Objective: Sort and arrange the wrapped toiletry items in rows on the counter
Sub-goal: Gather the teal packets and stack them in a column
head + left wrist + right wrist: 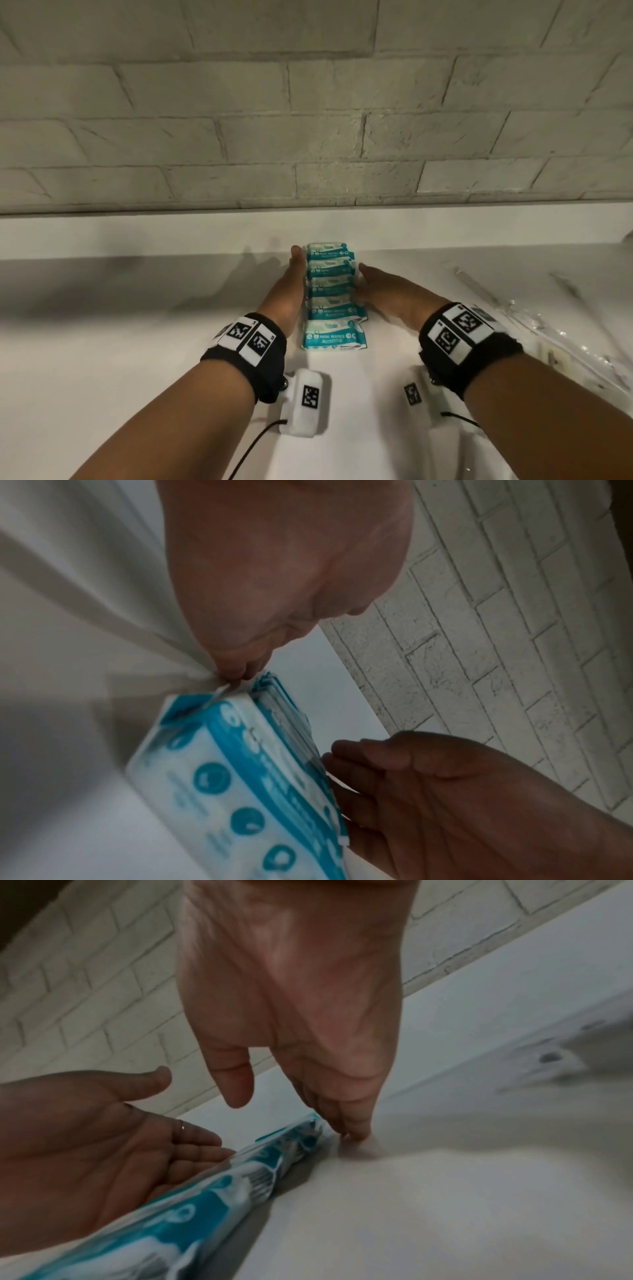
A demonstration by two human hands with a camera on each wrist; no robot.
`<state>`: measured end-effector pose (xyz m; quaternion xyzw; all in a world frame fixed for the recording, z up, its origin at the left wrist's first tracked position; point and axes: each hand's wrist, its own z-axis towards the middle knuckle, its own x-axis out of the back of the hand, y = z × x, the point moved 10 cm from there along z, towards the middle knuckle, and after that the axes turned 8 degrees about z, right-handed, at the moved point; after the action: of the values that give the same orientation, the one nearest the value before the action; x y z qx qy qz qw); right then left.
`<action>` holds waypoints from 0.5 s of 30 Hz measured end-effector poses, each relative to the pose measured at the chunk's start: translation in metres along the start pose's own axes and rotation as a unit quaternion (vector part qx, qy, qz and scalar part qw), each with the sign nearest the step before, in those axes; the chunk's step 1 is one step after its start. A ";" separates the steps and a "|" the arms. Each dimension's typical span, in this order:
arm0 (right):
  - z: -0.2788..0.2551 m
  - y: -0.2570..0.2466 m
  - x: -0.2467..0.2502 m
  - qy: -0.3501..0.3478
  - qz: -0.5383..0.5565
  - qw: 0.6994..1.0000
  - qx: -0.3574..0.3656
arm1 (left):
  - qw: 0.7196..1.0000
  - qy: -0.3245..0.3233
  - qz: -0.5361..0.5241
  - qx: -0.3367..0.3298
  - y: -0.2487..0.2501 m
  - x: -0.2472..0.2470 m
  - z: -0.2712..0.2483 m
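Several teal-and-white mini wipes packs (330, 294) lie overlapped in one column running away from me on the white counter (137, 342). My left hand (294, 274) lies flat along the column's left side with straight fingers against the packs. On the opposite side, my right hand (371, 281) presses the column's right edge, fingers straight too. The left wrist view shows the nearest pack (240, 777) between the left hand's fingertips (240, 669) and the right hand (445, 791). In the right wrist view the right hand's fingertips (349, 1131) touch the counter beside the packs (205, 1191). Neither hand grips anything.
Clear-wrapped items (548, 325) lie scattered on the counter at the right, one long and thin like a comb (476, 284). A raised white ledge (171, 233) and a grey brick wall (308, 120) close off the back.
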<state>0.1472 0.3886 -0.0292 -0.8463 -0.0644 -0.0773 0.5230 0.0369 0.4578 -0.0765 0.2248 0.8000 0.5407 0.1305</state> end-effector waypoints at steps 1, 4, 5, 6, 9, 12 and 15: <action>0.007 0.002 -0.005 -0.014 0.024 1.000 -0.006 | 1.000 -0.003 0.005 0.011 -0.001 -0.001 0.002; 0.028 0.012 -0.002 -0.001 0.006 0.999 -0.031 | 1.000 -0.009 0.021 0.019 -0.003 -0.003 0.011; 0.032 0.013 0.005 0.026 -0.019 0.999 -0.036 | 1.000 -0.005 0.021 0.019 -0.002 -0.003 0.012; 0.032 0.013 0.015 0.058 -0.033 0.997 -0.035 | 1.000 0.002 0.020 0.019 0.000 -0.001 0.013; 0.034 0.009 0.030 0.104 0.033 0.994 -0.024 | 0.999 0.022 0.026 0.017 0.003 0.003 0.019; 0.047 0.003 0.024 0.086 0.035 0.995 -0.024 | 1.000 0.020 0.010 0.014 0.004 0.000 0.024; 0.054 0.003 0.022 0.085 0.047 0.995 -0.018 | 0.999 0.019 0.016 0.021 0.001 0.001 0.025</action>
<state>0.1727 0.4362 -0.0508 -0.8478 0.0212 -0.1259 0.5147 0.0474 0.4790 -0.0851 0.2298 0.8100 0.5297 0.1024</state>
